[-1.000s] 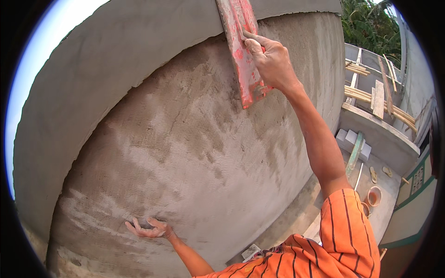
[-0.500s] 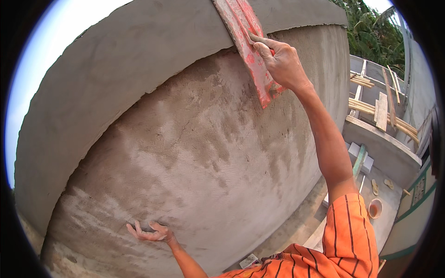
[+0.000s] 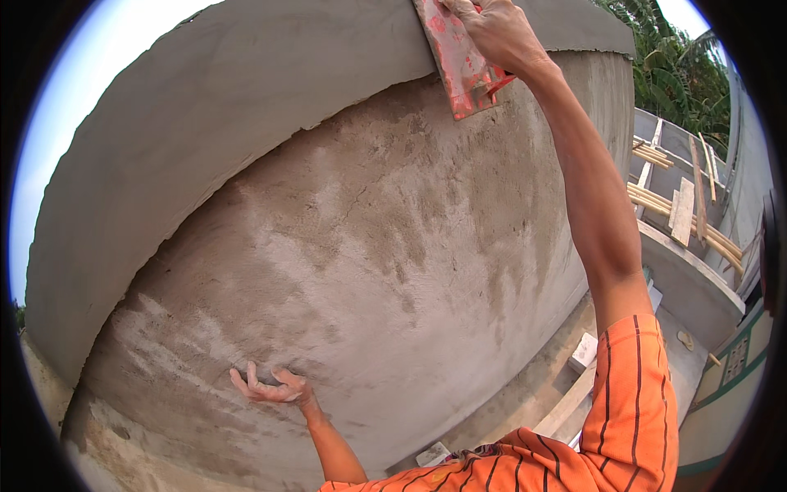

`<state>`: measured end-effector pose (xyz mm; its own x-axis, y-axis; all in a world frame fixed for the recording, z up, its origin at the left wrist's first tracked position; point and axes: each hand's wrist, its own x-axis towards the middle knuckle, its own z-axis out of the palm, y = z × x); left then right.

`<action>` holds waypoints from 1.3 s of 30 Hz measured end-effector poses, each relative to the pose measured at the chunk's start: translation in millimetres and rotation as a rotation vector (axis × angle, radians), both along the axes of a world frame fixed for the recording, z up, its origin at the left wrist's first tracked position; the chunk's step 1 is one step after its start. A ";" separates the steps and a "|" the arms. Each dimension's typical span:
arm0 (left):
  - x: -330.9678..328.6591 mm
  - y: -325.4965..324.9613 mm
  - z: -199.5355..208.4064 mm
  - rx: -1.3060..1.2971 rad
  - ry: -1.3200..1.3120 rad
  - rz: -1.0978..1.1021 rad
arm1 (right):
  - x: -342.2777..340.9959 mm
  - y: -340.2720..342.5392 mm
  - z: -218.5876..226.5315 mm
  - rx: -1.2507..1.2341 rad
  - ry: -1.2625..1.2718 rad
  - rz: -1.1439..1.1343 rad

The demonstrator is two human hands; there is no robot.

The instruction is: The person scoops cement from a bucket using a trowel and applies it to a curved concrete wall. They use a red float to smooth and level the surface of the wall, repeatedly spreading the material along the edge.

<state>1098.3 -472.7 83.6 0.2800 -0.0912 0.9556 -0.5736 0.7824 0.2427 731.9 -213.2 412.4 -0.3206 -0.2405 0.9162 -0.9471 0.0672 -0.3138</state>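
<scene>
At the top of the view, my right hand (image 3: 502, 37) grips a long plastering float (image 3: 461, 70) with worn red paint; its upper end is cut off by the frame. The float lies against the band of smooth grey plaster (image 3: 221, 98) on the upper wall, and its lower end hangs over the rougher, patchy wall surface (image 3: 369, 271) below. My left hand (image 3: 275, 385), dusted with plaster, is held at the lower wall with fingers apart and slightly bent. It holds nothing; whether it touches the wall I cannot tell.
To the right, poles (image 3: 689, 220) and planks (image 3: 681, 211) rest across a low-walled space. Near the foot of the wall lie a white block (image 3: 584, 351) and a long board (image 3: 566, 403). A sandal (image 3: 685, 340) lies on the ground. Green trees (image 3: 676, 82) stand behind.
My right hand and the float have moved up the wall, so the float's top now leaves the frame. The left hand stays nearly where it was. The view has shifted a little.
</scene>
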 end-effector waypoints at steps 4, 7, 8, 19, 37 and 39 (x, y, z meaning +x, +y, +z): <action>-3.8 4.9 2.1 -0.007 0.104 -0.061 | 94.7 -40.7 7.9 0.132 0.244 0.076; 16.4 9.0 7.5 0.016 0.073 -0.071 | 91.0 -37.9 1.0 0.110 0.272 0.086; 30.2 8.7 9.2 -0.008 0.055 -0.030 | 75.9 -33.4 1.4 0.091 0.193 0.043; 60.2 9.0 20.0 0.014 0.111 -0.126 | 30.9 -18.5 -15.0 -0.094 -0.032 0.061; -59.4 26.2 52.6 -0.105 -0.024 -0.183 | -81.6 5.5 -76.0 -0.178 0.019 -0.121; -68.6 30.0 54.6 -0.080 -0.018 -0.190 | -118.7 32.3 -91.0 -0.229 -0.091 -0.124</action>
